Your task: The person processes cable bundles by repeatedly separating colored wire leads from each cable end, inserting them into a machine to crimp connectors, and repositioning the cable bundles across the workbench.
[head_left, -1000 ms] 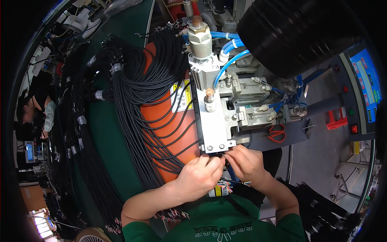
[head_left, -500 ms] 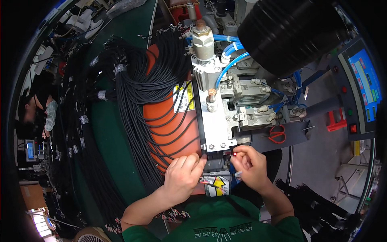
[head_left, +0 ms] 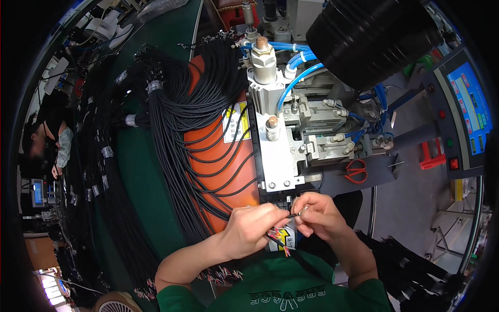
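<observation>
Just in front of the machine's silver press block (head_left: 279, 161), my two hands meet. My left hand (head_left: 253, 229) is closed on a black cable (head_left: 292, 216), its end pointing right. My right hand (head_left: 321, 216) pinches the tip of that cable between thumb and finger; a small metallic bit shows there, too small to make out. Below my left hand hang thin coloured wire ends (head_left: 280, 239) in front of a white and yellow label. Which cable they belong to I cannot tell.
Bundled black cables (head_left: 202, 109) lie over an orange panel (head_left: 228, 179) and green table (head_left: 136, 171) to the left. Orange-handled scissors (head_left: 355, 171) rest right of the press. A control screen (head_left: 470, 109) stands far right. A large black cylinder (head_left: 371, 41) overhangs the machine. Another person (head_left: 62, 148) is far left.
Both hands have come away from the press front, toward me and closer together. The cable is now stretched between them, where before they were apart at either side of the machine's front.
</observation>
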`<state>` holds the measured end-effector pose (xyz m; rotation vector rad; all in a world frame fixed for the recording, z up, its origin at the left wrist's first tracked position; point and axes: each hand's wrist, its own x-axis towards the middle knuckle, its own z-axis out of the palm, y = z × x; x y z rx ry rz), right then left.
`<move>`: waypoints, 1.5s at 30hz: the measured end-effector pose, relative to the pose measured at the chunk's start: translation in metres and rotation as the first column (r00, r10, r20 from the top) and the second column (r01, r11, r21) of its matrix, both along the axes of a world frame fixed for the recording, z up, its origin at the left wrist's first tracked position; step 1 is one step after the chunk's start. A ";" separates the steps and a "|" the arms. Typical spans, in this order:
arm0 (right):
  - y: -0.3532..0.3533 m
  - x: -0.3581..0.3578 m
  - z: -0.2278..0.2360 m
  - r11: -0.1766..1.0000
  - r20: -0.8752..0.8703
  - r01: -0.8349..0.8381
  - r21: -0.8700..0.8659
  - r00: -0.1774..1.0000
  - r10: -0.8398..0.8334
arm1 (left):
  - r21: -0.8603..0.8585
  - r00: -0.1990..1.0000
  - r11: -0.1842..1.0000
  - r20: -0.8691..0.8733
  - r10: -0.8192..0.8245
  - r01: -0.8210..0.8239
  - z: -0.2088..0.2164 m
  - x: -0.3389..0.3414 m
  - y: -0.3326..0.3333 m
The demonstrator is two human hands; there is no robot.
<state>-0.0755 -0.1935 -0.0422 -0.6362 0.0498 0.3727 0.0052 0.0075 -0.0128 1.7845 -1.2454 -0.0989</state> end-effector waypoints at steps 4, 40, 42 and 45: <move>0.004 0.007 0.016 0.979 -0.087 -0.023 -0.203 0.996 0.005 | 0.062 0.972 0.997 0.230 0.040 -0.055 0.004 -0.009 -0.007; 0.003 0.013 0.013 0.439 0.524 0.459 -0.772 0.851 0.033 | 0.252 0.743 0.948 -0.669 0.027 0.193 0.012 0.014 -0.002; 0.001 0.014 0.012 0.450 0.490 0.420 -0.788 0.870 0.047 | 0.247 0.774 0.950 -0.633 0.008 0.192 0.011 0.014 -0.002; 0.007 0.013 0.014 0.254 0.571 0.534 -0.806 0.815 0.100 | 0.254 0.820 0.952 -0.572 0.005 0.171 0.011 0.009 -0.005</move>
